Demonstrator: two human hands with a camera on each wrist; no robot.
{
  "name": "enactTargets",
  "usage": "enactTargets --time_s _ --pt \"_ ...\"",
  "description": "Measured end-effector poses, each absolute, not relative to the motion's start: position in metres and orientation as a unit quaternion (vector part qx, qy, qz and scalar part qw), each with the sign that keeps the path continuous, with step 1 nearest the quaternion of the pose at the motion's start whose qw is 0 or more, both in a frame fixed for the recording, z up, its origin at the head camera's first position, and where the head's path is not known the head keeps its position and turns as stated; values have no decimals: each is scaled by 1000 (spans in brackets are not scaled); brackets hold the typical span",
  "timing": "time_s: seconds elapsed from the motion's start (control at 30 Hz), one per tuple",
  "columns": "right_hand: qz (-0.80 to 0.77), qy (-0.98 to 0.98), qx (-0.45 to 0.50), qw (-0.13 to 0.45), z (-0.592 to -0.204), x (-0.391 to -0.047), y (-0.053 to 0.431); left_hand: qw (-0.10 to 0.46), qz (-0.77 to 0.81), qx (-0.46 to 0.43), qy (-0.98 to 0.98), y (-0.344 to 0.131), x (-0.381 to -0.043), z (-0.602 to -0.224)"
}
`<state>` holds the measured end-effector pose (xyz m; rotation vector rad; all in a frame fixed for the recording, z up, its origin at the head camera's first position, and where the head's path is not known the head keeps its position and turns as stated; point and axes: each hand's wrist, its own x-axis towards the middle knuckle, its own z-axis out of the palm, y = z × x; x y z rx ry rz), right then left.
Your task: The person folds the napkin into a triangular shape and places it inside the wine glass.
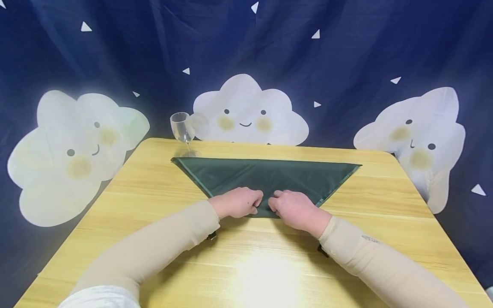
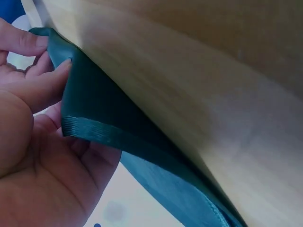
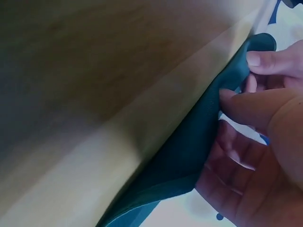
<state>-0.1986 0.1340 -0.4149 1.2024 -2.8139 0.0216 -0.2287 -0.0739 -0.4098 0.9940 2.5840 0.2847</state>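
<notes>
A dark green cloth napkin (image 1: 269, 175) lies folded on the table, its long straight edge at the back and its sides slanting in toward a short near edge. My left hand (image 1: 240, 202) pinches that near edge between thumb and curled fingers, left of the middle. A little to its right, my right hand (image 1: 294, 209) grips the same edge. In the left wrist view, the green cloth (image 2: 94, 94) stands raised along the thumb, showing a stitched hem. From the right wrist, the cloth (image 3: 189, 142) curls up under the thumb, with the left hand's thumb beyond.
A clear stemmed glass (image 1: 182, 130) stands at the back left, close behind the napkin's left corner. The wooden table (image 1: 173, 265) reaches back to a dark blue curtain (image 1: 269, 38) printed with smiling clouds. Light glares on the near tabletop.
</notes>
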Motion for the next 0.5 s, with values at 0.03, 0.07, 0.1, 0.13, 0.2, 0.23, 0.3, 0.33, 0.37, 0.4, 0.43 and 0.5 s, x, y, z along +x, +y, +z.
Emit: enactTargets --time_s 0.03,0.07,0.1,0.13,0.2,0.23,0.3,0.33,0.37,0.4,0.43,0.5 --pt "0 -918 394 50 -415 -199 133 178 102 350 914 -73 -229 -409" --pt "-10 -918 392 57 -414 -198 133 176 101 351 914 -73 -230 -409" --pt "-18 -919 390 61 -414 -198 132 173 99 353 914 -72 -229 -408" --pt "-28 -919 388 61 -413 -197 131 167 94 356 915 -72 -229 -408" --pt "-49 -922 381 52 -412 -195 130 150 69 365 916 -72 -226 -409" --pt "-57 -922 380 46 -411 -193 130 140 54 370 917 -72 -225 -409" --pt "-66 -923 376 35 -410 -191 130 123 20 377 918 -72 -221 -408" --pt "-68 -924 375 31 -409 -190 130 115 4 379 918 -72 -220 -408" --pt "-67 -924 375 29 -408 -189 130 110 -11 380 918 -72 -218 -407" --pt "-66 -924 374 29 -408 -189 130 108 -22 381 918 -72 -217 -405" --pt "-66 -924 375 29 -408 -189 130 103 -30 382 918 -72 -216 -404" --pt "-61 -925 374 29 -409 -190 130 101 -38 382 918 -71 -214 -402"
